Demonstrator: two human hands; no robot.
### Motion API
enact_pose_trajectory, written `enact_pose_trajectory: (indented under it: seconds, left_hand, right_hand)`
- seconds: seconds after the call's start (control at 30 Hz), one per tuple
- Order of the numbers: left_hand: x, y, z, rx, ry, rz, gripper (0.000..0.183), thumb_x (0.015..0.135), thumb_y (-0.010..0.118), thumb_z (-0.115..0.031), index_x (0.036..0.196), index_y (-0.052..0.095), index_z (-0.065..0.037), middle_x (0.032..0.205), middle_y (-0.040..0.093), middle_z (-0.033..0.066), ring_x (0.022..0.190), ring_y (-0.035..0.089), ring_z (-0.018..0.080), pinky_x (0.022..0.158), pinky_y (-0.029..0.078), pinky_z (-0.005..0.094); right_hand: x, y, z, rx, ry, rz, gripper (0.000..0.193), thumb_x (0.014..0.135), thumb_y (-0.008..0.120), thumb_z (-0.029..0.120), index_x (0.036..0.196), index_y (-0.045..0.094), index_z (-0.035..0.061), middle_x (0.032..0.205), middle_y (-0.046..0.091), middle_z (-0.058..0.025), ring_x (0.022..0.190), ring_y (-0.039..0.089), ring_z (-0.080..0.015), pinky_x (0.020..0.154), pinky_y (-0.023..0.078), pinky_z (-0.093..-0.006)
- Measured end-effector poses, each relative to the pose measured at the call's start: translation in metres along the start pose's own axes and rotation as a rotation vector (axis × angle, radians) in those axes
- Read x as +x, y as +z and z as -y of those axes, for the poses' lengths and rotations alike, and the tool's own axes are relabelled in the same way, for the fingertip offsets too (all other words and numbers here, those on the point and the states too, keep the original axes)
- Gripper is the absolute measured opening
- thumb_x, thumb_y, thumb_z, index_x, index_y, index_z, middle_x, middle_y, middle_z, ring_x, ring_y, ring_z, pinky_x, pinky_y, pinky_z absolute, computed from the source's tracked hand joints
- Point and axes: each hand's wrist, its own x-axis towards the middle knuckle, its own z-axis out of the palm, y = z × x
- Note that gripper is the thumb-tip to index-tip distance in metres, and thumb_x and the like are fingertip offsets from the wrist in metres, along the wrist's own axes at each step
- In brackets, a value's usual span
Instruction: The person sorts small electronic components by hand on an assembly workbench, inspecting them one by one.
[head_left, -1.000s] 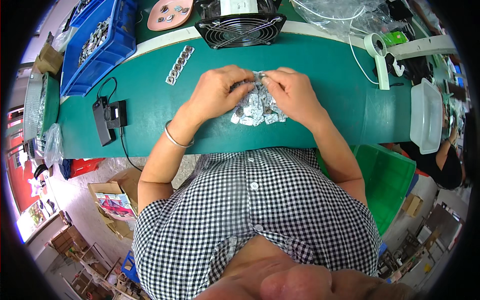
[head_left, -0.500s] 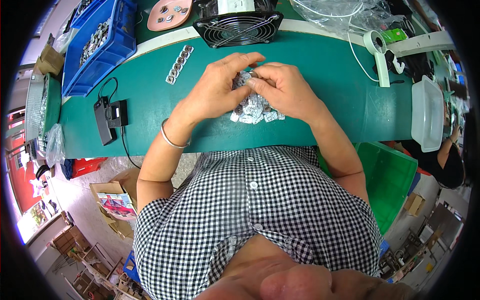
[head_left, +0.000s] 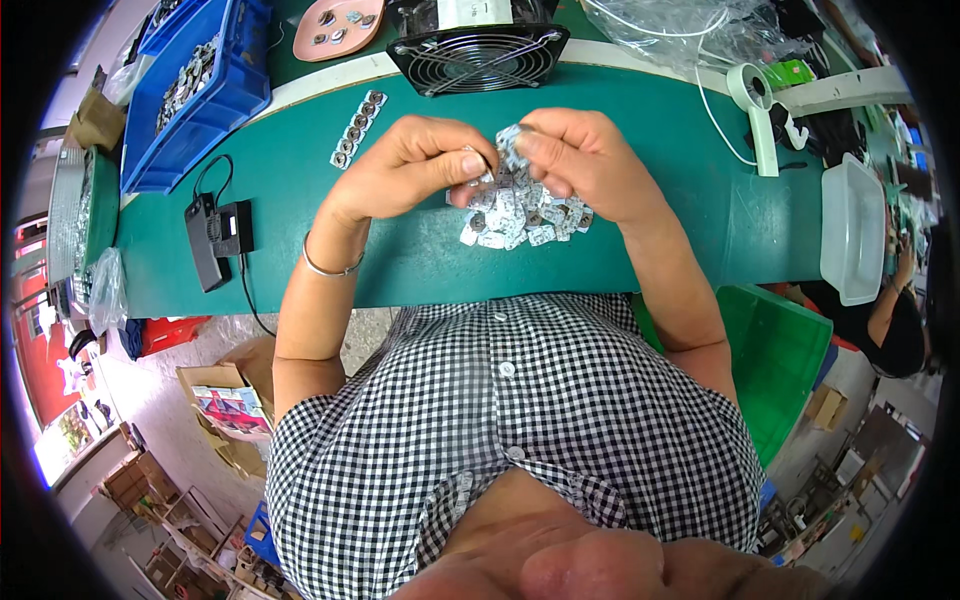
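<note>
Small flat white pieces, some with a round dark metal part, lie in a loose pile (head_left: 515,218) on the green table top. Over the pile's left side, my left hand (head_left: 420,168) is closed in a pinch on one such small piece (head_left: 486,178). My right hand (head_left: 590,160) pinches a white piece (head_left: 508,147) between thumb and fingers, just above the pile; whether it is one or a few stuck together I cannot tell. To the left of my left hand, several matching pieces lie in a slanted row (head_left: 358,130).
Beyond the pile stands a black fan (head_left: 475,62); a pink plate (head_left: 340,40) holds a few parts. On the left are a blue bin (head_left: 195,130) of parts and a black power adapter (head_left: 208,245) with a cord. A white tray (head_left: 853,230) and handheld fan (head_left: 757,115) lie right.
My hands have drawn apart from each other, each now with a white piece in its pinch. More of the pile shows, and some pieces have spread to the right.
</note>
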Motion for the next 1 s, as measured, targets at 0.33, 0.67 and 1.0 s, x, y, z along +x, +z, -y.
enact_pose_trajectory:
  seconds: [0.33,0.67,1.0]
  left_hand:
    - [0.006,0.020,0.005,0.879,0.241,-0.576,0.033,0.085,0.070,-0.004,0.118,0.066,-0.006,0.082,0.064,0.0035,0.060,0.052,0.0092,0.055,0.045,0.0240]
    - [0.011,0.009,0.017,1.201,0.520,-0.613,0.031,0.078,0.072,0.002,0.108,0.067,-0.005,0.073,0.063,0.0090,0.056,0.057,0.0211,0.051,0.045,0.0311]
    - [0.015,0.002,0.023,1.040,0.365,-0.753,0.026,0.083,0.071,0.001,0.109,0.067,-0.002,0.080,0.067,0.0104,0.061,0.060,0.0158,0.055,0.048,0.0267]
  right_hand:
    - [0.013,0.006,-0.011,-0.458,-0.166,-0.259,0.028,0.092,0.060,0.015,0.071,0.051,-0.0017,0.057,0.048,-0.0086,0.049,0.043,-0.0146,0.048,0.036,-0.0334]
    - [0.023,0.009,-0.006,-0.508,-0.181,-0.233,0.028,0.091,0.059,0.016,0.072,0.052,-0.0039,0.057,0.048,-0.0139,0.049,0.042,-0.0201,0.049,0.036,-0.0364]
    - [0.047,0.014,-0.006,-0.528,-0.256,-0.311,0.027,0.091,0.058,0.015,0.073,0.053,-0.0041,0.060,0.052,-0.0172,0.049,0.046,-0.0266,0.051,0.039,-0.0391]
